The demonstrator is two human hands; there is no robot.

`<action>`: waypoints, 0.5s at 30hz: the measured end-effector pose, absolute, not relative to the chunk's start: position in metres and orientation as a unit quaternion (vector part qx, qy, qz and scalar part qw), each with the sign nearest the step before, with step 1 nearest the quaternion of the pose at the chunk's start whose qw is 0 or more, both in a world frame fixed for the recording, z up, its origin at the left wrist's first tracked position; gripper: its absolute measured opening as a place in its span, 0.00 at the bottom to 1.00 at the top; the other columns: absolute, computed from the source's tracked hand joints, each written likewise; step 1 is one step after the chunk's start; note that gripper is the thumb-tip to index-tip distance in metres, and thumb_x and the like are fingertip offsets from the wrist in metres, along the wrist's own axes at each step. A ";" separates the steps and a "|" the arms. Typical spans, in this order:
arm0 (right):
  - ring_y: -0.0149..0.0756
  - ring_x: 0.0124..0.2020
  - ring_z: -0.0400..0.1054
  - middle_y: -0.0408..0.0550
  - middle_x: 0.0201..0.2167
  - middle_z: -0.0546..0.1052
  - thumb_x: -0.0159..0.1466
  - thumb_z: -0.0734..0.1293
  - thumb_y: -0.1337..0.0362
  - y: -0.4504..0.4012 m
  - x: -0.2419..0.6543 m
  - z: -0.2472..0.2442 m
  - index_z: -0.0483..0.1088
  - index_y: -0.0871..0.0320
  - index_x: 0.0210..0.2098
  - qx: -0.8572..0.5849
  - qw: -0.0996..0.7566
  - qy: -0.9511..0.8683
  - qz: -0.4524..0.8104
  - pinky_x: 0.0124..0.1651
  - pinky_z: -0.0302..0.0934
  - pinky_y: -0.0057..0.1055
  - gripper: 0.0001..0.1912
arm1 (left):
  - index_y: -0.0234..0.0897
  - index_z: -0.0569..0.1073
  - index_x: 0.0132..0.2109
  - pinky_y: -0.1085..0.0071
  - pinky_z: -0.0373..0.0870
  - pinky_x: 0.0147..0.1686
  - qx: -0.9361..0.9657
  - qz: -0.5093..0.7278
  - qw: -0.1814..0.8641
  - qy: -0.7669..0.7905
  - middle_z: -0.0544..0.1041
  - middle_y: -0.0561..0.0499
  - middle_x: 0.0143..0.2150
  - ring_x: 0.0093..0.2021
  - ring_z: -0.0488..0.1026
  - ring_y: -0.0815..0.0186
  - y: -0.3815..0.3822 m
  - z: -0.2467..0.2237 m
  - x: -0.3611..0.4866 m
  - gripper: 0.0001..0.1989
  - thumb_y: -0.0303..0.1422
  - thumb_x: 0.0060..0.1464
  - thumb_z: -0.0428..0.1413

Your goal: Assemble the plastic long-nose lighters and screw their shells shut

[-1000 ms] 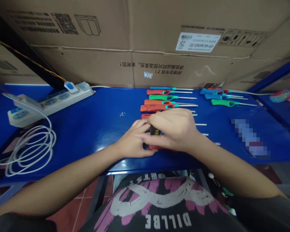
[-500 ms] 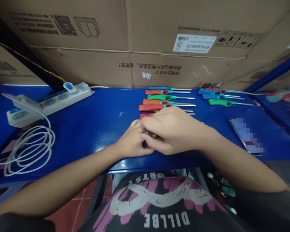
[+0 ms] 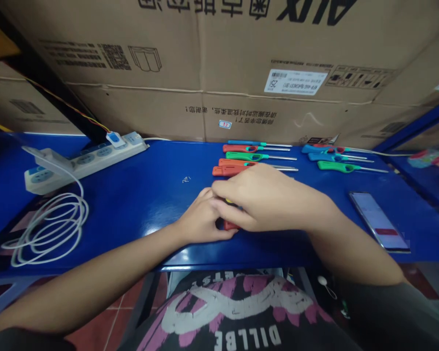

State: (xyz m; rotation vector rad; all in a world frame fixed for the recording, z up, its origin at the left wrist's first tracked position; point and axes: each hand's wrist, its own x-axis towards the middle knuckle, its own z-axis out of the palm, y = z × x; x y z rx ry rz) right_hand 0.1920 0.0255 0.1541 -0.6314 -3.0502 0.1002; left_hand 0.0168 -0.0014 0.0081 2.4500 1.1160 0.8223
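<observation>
My left hand (image 3: 205, 219) is closed around a red object (image 3: 231, 225), which shows only in part between my fingers near the table's front edge. Over it, my right hand (image 3: 256, 200) has its fingers curled on a small black and yellow item, mostly hidden by the hand. The two hands touch. Just beyond them lie several long-nosed lighters, among them a green lighter (image 3: 241, 156), an orange lighter (image 3: 227, 170) and a red lighter (image 3: 237, 148). Small thin metal bits (image 3: 186, 180) rest on the blue table left of the lighters.
A white power strip (image 3: 91, 158) and a coiled white cable (image 3: 47, 229) are at the left. More lighters, one a green lighter (image 3: 334, 166), lie at the right above a phone (image 3: 380, 222). A large cardboard box (image 3: 234, 58) stands along the back of the blue table (image 3: 131, 204).
The view has tilted up, showing more of the box. More of the red object shows under my right hand. Both hands remain together in nearly the same place.
</observation>
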 end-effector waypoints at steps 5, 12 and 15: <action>0.33 0.26 0.61 0.45 0.27 0.75 0.68 0.61 0.61 0.027 0.193 0.146 0.70 0.57 0.32 -0.152 0.054 -0.985 0.063 0.29 0.41 0.34 0.11 | 0.41 0.77 0.49 0.50 0.70 0.56 0.884 0.255 0.172 0.353 0.80 0.48 0.51 0.54 0.74 0.48 0.002 0.022 0.014 0.18 0.38 0.51 0.63; 0.34 0.28 0.62 0.48 0.34 0.77 0.66 0.62 0.64 0.032 0.196 0.143 0.72 0.57 0.42 -0.170 0.079 -0.980 0.069 0.28 0.43 0.33 0.09 | 0.38 0.76 0.50 0.51 0.72 0.56 0.892 0.257 0.168 0.332 0.80 0.44 0.50 0.53 0.75 0.50 0.005 0.015 0.006 0.19 0.40 0.52 0.61; 0.33 0.24 0.58 0.45 0.25 0.74 0.70 0.60 0.60 0.034 0.198 0.144 0.73 0.56 0.35 -0.175 0.059 -0.981 0.054 0.28 0.42 0.34 0.12 | 0.40 0.77 0.46 0.54 0.74 0.53 0.895 0.263 0.186 0.309 0.81 0.46 0.46 0.50 0.77 0.53 0.007 0.015 0.005 0.13 0.38 0.54 0.60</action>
